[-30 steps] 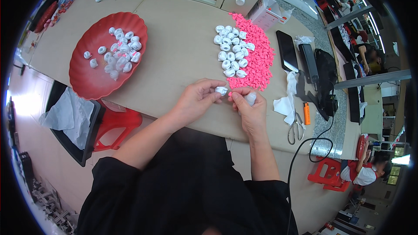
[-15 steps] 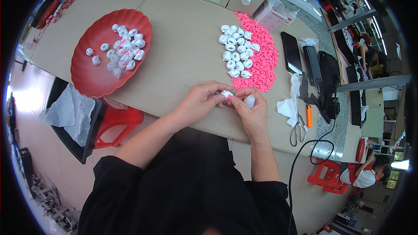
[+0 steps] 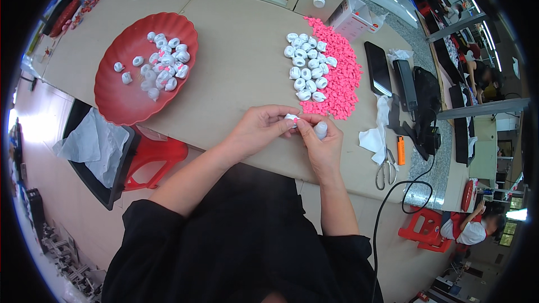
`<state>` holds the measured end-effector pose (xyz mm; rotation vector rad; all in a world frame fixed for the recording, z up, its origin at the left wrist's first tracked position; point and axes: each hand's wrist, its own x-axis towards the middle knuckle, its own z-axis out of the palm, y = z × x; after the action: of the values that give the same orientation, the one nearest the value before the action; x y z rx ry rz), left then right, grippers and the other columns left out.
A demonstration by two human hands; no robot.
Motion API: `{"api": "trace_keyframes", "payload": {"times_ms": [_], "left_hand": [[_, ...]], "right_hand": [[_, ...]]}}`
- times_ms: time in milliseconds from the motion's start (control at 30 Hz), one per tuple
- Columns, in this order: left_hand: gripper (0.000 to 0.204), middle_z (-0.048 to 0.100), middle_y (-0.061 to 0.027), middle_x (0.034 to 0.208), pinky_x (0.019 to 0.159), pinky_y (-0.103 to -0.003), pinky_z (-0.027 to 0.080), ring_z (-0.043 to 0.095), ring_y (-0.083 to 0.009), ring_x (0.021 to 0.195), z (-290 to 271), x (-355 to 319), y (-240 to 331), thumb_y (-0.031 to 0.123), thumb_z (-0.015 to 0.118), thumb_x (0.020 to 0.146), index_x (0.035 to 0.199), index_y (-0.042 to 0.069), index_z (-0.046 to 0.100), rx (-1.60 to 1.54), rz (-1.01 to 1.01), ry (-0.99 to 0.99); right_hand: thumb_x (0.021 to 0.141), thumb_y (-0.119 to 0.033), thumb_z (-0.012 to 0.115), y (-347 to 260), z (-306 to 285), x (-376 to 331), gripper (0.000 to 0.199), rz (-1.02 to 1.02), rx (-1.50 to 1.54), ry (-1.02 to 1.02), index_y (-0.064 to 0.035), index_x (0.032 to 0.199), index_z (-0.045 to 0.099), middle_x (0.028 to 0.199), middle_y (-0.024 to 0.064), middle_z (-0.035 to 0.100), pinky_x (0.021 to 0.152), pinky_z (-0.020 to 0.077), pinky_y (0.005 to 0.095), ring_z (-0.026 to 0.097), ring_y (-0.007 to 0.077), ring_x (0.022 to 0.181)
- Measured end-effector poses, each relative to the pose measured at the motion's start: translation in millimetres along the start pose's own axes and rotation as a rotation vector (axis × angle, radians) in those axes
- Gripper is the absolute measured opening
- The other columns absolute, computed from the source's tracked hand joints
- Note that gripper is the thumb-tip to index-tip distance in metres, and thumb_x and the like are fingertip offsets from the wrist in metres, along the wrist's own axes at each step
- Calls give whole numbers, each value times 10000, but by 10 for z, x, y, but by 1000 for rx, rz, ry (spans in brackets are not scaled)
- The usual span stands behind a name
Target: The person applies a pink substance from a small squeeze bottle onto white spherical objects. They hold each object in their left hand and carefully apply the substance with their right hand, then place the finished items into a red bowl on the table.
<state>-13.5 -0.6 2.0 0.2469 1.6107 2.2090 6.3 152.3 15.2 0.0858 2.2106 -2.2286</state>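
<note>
Near the table's front edge, my left hand (image 3: 257,127) pinches a small white rounded piece (image 3: 291,117) between thumb and fingers. A bit of pink shows on the piece where my right hand (image 3: 324,143) presses with thumb and forefinger. The right hand also keeps a small translucent white bottle (image 3: 320,130) tucked in its curled fingers. Just beyond the hands lie several white ring-like pieces (image 3: 300,73), grouped beside a spread of small pink pieces (image 3: 344,73). To the left, a red scalloped dish (image 3: 115,104) holds more white pieces, some with pink on them.
On the right lie a black phone (image 3: 376,67), a dark elongated device (image 3: 405,87), scissors (image 3: 386,173), an orange lighter (image 3: 401,150) and white tissue (image 3: 371,138). A white box (image 3: 351,18) stands behind. Red stools (image 3: 154,160) flank the table; a co-worker (image 3: 471,229) sits at right.
My right thumb and forefinger have shifted slightly in against the white piece, and the pink bit sits a little higher. Both hands keep their hold; the whole view has shifted slightly.
</note>
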Motion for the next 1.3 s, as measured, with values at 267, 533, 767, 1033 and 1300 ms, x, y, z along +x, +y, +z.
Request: {"api": "trace_keyframes", "payload": {"times_ms": [267,533,767,1033,1300], "left_hand": [[249,615,-46,878,705,-217,463,547,-79,738,8,10,36,82,552,864,1088,-23,578,-17,-46,49],[234,611,-54,863,686,-221,462,542,-86,736,1,40,-24,32,534,848,1069,-21,591,-83,-86,65],[226,612,-56,854,703,-225,467,555,-90,739,-3,45,-23,41,539,854,1066,-19,590,-105,-79,60],[223,617,-68,852,710,-228,480,579,-98,737,21,38,-12,40,554,851,1061,-30,586,-91,-45,78],[222,623,-80,867,707,-238,497,593,-112,717,5,56,-9,53,550,856,1059,-31,582,-160,-112,69]], "right_hand": [[798,11,594,119,-26,2,133,-106,-81,-1,26,927,620,809,54,615,633,441,217,573,93,725],[756,71,576,169,21,-16,115,-444,-311,15,27,859,602,761,73,575,620,415,228,532,116,675],[764,52,578,140,35,-6,111,-446,-282,36,18,866,604,736,58,576,626,436,234,555,118,677],[795,18,590,140,-33,36,67,-110,-2,-11,20,857,616,788,37,587,622,418,210,544,77,700],[807,0,602,241,-1,37,50,-435,-262,27,19,852,611,787,40,596,621,414,193,522,64,683]]}}
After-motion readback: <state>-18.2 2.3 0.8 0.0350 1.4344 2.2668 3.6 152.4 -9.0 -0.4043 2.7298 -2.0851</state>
